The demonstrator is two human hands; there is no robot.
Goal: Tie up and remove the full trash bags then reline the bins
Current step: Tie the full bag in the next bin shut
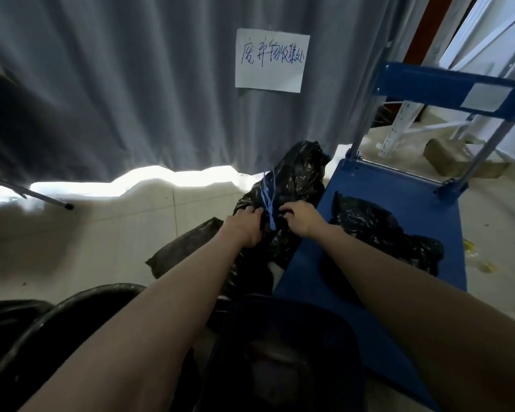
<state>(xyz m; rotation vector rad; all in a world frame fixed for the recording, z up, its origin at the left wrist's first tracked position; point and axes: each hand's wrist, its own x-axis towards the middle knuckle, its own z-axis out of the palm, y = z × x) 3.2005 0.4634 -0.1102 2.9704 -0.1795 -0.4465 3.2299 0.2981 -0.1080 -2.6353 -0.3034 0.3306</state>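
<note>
Drawstring (268, 200) runs upright between both hands; left hand (248, 223) and right hand (300, 217) each seem to grip the black trash bag (298, 176) on the floor, equally near, fingers curled.

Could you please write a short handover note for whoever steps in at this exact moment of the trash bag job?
Left hand: grips the black trash bag on the floor, left of its blue drawstring.
Right hand: fingers curled on the same bag, right of the drawstring.
Another black bag lies on the blue cart. A flat black bag lies on the floor. A lined bin's rim shows at the bottom left.
Done: cannot tell whether the knot is finished.
Left: secure the tie, move the bag away, reline the bins.
</note>
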